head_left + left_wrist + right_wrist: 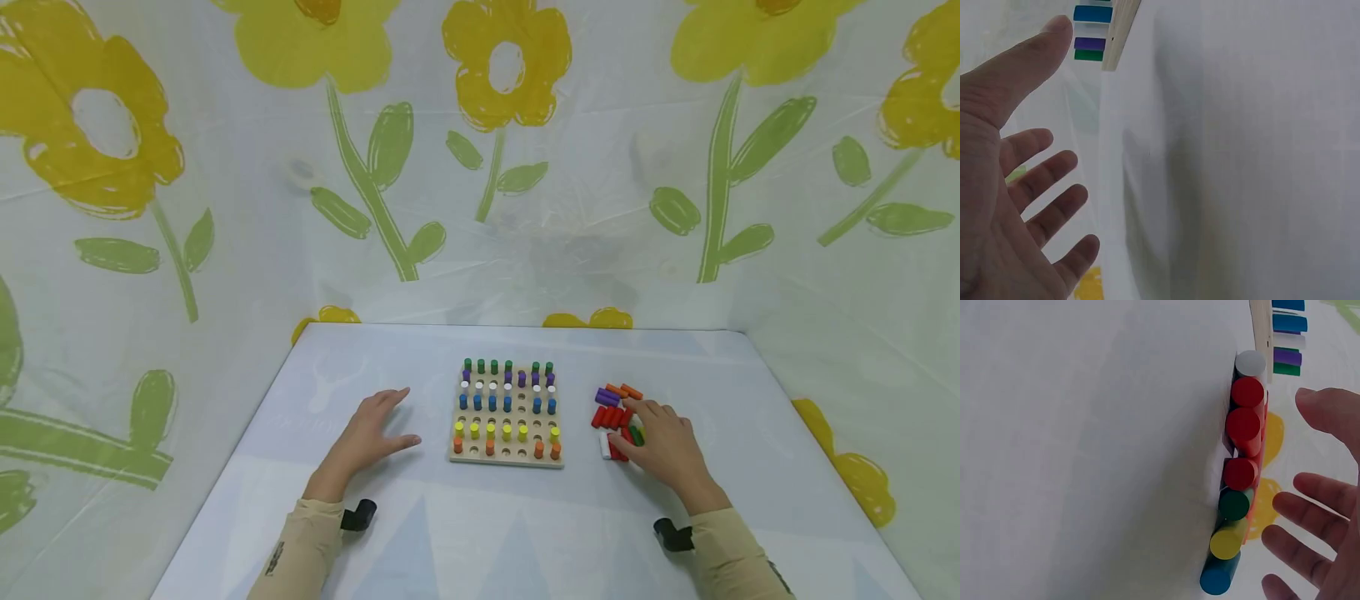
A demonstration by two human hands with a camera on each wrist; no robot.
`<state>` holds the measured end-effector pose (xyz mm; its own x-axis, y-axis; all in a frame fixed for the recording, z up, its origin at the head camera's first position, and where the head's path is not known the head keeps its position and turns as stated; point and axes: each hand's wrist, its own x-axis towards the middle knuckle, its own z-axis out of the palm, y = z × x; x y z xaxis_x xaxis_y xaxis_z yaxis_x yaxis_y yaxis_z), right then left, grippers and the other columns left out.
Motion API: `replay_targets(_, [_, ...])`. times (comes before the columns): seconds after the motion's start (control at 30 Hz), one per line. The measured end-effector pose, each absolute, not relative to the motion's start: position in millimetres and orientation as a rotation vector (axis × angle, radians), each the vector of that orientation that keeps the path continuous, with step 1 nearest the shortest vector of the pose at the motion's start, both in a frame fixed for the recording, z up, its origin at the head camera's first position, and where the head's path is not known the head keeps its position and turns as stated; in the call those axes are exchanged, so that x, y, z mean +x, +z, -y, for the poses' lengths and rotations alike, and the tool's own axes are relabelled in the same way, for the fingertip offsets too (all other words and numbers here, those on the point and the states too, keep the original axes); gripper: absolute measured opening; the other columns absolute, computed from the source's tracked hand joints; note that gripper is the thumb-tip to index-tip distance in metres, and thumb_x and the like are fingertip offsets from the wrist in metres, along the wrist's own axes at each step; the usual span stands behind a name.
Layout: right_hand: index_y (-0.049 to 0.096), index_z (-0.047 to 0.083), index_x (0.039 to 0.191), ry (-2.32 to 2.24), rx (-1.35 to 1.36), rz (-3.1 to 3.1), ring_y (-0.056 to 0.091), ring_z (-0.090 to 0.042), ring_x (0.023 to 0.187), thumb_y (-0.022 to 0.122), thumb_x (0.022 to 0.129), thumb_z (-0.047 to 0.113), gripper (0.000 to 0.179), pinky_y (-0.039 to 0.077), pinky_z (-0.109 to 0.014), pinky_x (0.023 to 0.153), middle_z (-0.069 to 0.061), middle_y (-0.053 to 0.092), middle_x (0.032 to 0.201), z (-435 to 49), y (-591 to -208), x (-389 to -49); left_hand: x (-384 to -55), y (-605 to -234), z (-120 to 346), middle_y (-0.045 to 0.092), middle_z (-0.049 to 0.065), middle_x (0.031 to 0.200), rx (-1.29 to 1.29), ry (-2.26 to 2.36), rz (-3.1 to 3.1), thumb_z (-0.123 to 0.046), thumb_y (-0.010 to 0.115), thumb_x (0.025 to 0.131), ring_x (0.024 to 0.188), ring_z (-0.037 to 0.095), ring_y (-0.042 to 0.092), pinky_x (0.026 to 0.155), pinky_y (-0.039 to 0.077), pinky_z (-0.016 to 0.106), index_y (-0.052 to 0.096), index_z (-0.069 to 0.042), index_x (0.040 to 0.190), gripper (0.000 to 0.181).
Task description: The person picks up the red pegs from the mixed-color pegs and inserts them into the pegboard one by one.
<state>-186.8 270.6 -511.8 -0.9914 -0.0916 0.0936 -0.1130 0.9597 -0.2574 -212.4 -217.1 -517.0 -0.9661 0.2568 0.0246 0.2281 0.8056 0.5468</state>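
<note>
A wooden pegboard [506,457] lies mid-table, with rows of green, purple, white, blue, yellow and orange pegs standing in it and some bare holes between them. To its right lies a group of loose pegs, among them red pegs [602,417], purple pegs [607,397], orange pegs [632,392] and a white peg [605,445]. My right hand [667,446] hovers over that group, fingers spread and holding nothing; it hides part of the group. The right wrist view also shows a yellow peg [1226,542] and a blue peg [1216,580]. Left of the board, my left hand [369,433] is spread and holds nothing.
The white table [480,533] has a pale printed pattern. Behind and at both sides hang white sheets [570,250] with yellow flowers. Dark camera mounts [360,515] stick out from both wrists, close above the table.
</note>
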Motion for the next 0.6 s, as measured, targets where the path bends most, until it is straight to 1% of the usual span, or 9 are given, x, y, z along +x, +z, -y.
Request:
replay_targets(0.1, [0.052,0.004,0.145,0.415,0.162,3.027,0.048,-0.048,0.124,0.074,0.089,0.048,0.075,0.038,-0.073,0.100,-0.026,0.054,0.138,-269,-512,-187,-213,-518,214,0.042,0.019,0.155,0.409,0.900,-2.904,-0.048,0.084,0.081,0.142,0.041,0.038,0.113,0.037,0.062,0.043,-0.013,0.155,0.092])
replay_targets(0.27, [0.053,0.003,0.143,0.438,0.174,3.027,0.048,-0.048,0.126,0.075,0.089,0.045,0.072,0.038,-0.073,0.101,-0.026,0.054,0.139,-266,-513,-186,-214,-519,208,0.047,0.013,0.153,0.408,0.931,-2.859,-0.049,0.085,0.079,0.139,0.036,0.044,0.114,0.038,0.058,0.045,-0.013,0.154,0.092])
replay_targets(0.47, [0.058,0.004,0.138,0.453,0.195,3.017,0.050,-0.045,0.123,0.078,0.087,0.044,0.068,0.040,-0.070,0.100,-0.022,0.055,0.139,-265,-516,-185,-211,-520,201,0.049,0.013,0.152,0.439,0.925,-2.823,-0.047,0.086,0.079,0.143,0.038,0.039,0.117,0.033,0.058,0.048,-0.014,0.152,0.089])
replay_targets(0.6, [0.060,0.004,0.137,0.459,0.192,3.018,0.051,-0.044,0.122,0.078,0.086,0.045,0.067,0.041,-0.069,0.101,-0.020,0.056,0.139,-264,-518,-185,-210,-521,196,0.050,0.013,0.151,0.457,0.911,-2.824,-0.047,0.086,0.079,0.143,0.037,0.040,0.118,0.034,0.056,0.049,-0.014,0.152,0.089])
